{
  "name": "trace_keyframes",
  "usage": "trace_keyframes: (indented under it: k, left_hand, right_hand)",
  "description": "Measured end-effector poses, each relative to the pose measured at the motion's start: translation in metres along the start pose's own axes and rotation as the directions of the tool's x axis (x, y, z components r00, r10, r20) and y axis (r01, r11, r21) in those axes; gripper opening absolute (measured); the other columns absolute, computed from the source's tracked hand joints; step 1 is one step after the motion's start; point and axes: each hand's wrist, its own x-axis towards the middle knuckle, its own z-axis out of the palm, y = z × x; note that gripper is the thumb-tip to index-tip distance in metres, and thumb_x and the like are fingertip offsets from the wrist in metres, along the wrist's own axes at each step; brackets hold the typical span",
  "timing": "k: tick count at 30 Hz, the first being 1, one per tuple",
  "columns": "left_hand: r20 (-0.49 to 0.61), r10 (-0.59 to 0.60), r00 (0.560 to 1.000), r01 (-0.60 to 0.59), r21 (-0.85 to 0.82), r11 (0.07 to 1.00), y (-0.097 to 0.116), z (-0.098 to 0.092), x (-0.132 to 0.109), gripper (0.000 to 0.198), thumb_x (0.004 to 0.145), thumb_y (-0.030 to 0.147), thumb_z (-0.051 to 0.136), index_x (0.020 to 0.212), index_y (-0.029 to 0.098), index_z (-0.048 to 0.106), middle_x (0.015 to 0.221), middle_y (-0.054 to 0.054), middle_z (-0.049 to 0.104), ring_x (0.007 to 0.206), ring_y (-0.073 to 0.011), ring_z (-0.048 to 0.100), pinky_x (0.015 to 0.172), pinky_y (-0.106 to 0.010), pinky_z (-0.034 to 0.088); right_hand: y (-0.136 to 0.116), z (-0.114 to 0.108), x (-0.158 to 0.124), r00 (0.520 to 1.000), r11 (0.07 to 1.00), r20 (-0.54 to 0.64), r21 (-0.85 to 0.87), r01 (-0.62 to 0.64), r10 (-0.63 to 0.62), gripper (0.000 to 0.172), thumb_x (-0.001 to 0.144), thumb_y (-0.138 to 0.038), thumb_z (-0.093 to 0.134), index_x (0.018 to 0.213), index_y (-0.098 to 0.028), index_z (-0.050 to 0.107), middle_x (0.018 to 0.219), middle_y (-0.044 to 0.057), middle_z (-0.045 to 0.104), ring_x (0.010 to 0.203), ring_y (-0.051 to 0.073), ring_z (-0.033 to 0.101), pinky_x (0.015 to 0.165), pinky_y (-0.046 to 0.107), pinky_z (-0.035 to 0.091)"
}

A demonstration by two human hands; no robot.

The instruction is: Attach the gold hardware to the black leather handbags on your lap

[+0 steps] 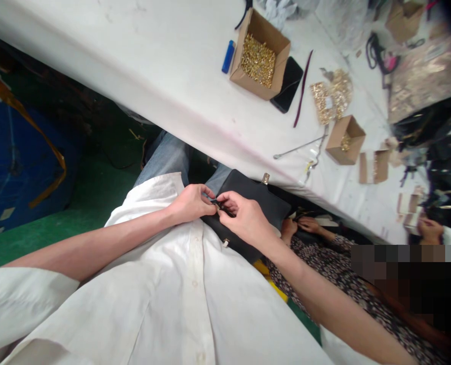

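Observation:
A black bag [256, 200] lies across my lap, its flat panel jutting out to the right. One metal clasp [265, 178] shows at the bag's upper edge, and a second small metal fitting [226, 243] lies near its lower edge. My left hand [194, 204] is closed in a pinch at the bag's left side. Facing it, my right hand [243, 215] is closed too, with thumb and fingers bent over the bag. Between the fingertips is a small dark piece, largely hidden, whose kind I cannot make out.
On the white table [142, 66] stand a cardboard box [254, 83] of gold-coloured metal parts, a blue lighter [228, 57], a black phone [289, 86] and a smaller box [347, 147]. A co-worker's hands [301, 225] are close on the right. A blue bundle [20, 152] sits left.

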Motion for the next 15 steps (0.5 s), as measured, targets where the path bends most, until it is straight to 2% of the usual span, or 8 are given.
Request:
trace_keyframes:
  k: [7,15]
  left_hand:
    - [0.027,0.005,1.0,-0.004,-0.012,1.0,0.0007,-0.0005,-0.0006,0.038,0.073,0.018,0.083,0.11,0.017,0.07,0.086,-0.004,0.086,0.081,-0.0227,0.081,0.062,-0.025,0.055]
    - [0.009,0.013,1.0,-0.012,-0.021,1.0,0.0009,-0.0008,-0.0014,0.04,0.071,0.016,0.084,0.109,0.017,0.072,0.086,-0.004,0.086,0.08,-0.0223,0.081,0.062,-0.025,0.055]
  right_hand:
    - [0.0011,-0.0034,-0.0003,0.996,0.982,0.017,0.164,-0.091,0.09,0.028,0.092,-0.027,0.081,0.12,-0.023,0.082,0.101,0.005,0.084,0.09,0.024,0.082,0.087,0.035,0.069]
    - [-0.0044,-0.0025,-0.0021,0.998,0.989,0.007,0.132,-0.062,0.062,0.036,0.091,-0.021,0.076,0.126,-0.023,0.081,0.107,0.006,0.085,0.097,0.025,0.083,0.094,0.039,0.07]
